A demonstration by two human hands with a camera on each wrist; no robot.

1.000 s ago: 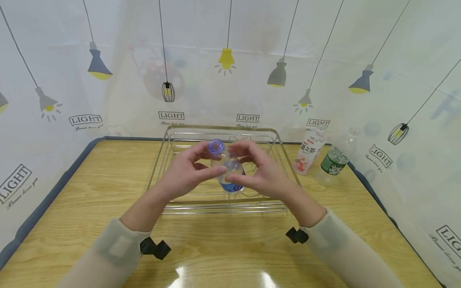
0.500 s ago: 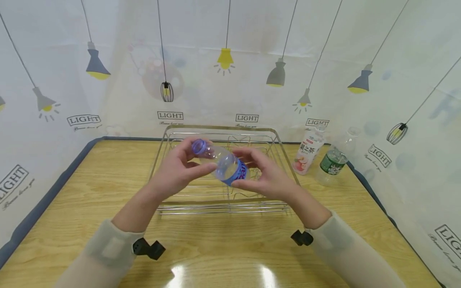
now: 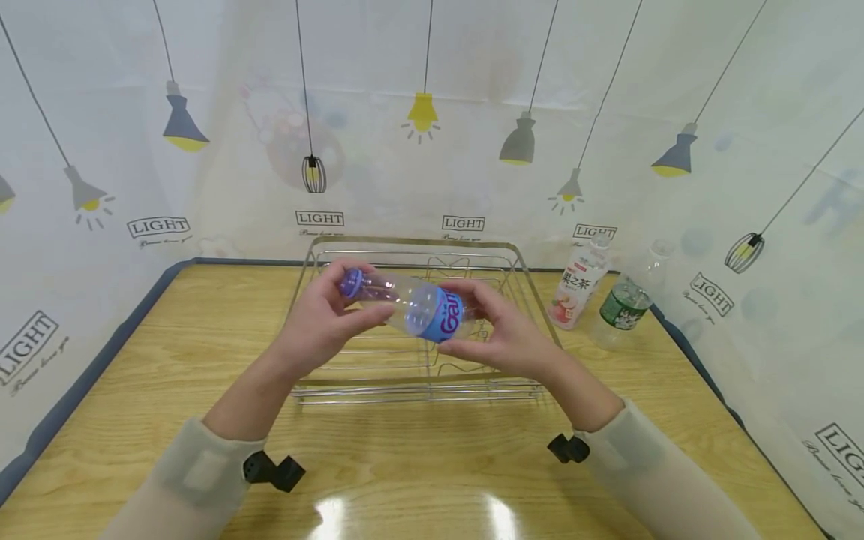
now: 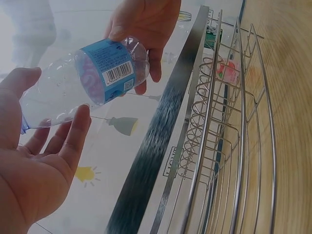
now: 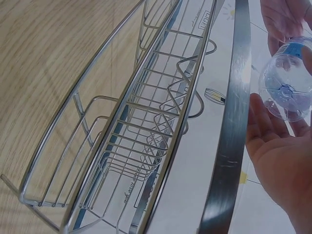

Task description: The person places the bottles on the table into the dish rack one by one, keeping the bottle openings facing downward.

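Note:
A clear plastic bottle (image 3: 405, 301) with a blue label and a purple cap or neck ring lies nearly level above the wire rack, its neck end to the left. My left hand (image 3: 322, 324) holds the neck end between thumb and fingers. At the base end, my right hand (image 3: 508, 331) grips the bottle with its thumb below the label. In the left wrist view, the label's barcode side shows on the bottle (image 4: 106, 73). The right wrist view catches the round bottle base (image 5: 285, 92) between thumb and fingers of my right hand (image 5: 282, 163).
Below the hands a metal wire rack (image 3: 418, 381) stands on the wooden table (image 3: 432, 450). To its right stand a pink-and-white labelled bottle (image 3: 578, 285) and a clear bottle with a green label (image 3: 624, 304). A printed cloth (image 3: 378, 135) hangs behind.
The bottle has turned from nearly upright to almost level, its neck swinging left and its label coming into view. My left hand has moved slightly left with the neck.

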